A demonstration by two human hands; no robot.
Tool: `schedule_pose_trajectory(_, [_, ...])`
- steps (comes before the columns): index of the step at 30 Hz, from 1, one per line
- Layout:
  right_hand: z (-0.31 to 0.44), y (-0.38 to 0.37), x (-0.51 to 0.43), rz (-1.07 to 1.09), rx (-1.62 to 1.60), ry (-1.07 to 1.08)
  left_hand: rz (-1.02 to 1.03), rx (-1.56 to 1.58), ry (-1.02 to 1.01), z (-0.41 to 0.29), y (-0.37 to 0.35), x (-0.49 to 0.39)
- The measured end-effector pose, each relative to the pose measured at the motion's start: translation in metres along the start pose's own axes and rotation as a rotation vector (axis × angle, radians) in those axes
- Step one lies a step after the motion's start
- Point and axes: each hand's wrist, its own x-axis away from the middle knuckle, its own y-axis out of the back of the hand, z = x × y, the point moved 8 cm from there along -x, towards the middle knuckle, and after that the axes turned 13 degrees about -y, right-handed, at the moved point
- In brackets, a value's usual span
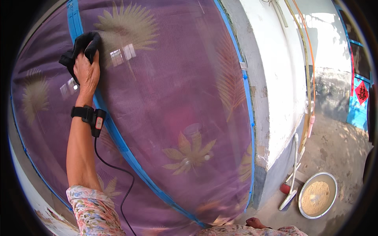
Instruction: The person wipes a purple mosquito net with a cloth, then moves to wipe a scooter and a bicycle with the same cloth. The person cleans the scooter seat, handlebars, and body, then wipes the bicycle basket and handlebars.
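Observation:
My left hand (86, 69) reaches up at the left, gripping a bunched black cloth (85, 39) against the blue centre strip (118, 138) of a purple door curtain (183, 97). The curtain is thin, ribbed and printed with pale leaves, with blue edging and small bright reflections on it. A black strap with a small device (98, 122) sits around my left wrist, its cable running down. At the bottom edge is my right hand (254, 222), low beside the floral clothing, fingers curled; whether it holds anything is not visible.
A white and grey wall (274, 73) borders the curtain on the right. Farther right, a metal basin (333, 194) of pale grainy material stands on the concrete floor beside a white-handled brush (288, 200). An orange cable (310, 53) hangs along the wall, and a blue door (355, 113) stands beyond.

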Motion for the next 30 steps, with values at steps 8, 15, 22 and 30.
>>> schedule_pose_trajectory(8, [0.02,0.036,0.014,-0.101,0.123,-0.108,0.263,0.113,0.039,-0.051,-0.097,-0.01])
schedule_pose_trajectory(15, [0.037,0.041,0.031,-0.088,0.091,0.091,0.287,0.062,-0.053,-0.131,-0.153,-0.026])
schedule_pose_trajectory(22, [0.066,0.042,0.021,-0.027,0.033,-0.109,0.441,0.106,-0.384,-0.232,-0.183,-0.041])
schedule_pose_trajectory(30, [0.086,0.04,0.021,-0.004,-0.018,-0.175,0.485,-0.311,-0.174,-0.075,-0.144,-0.049])
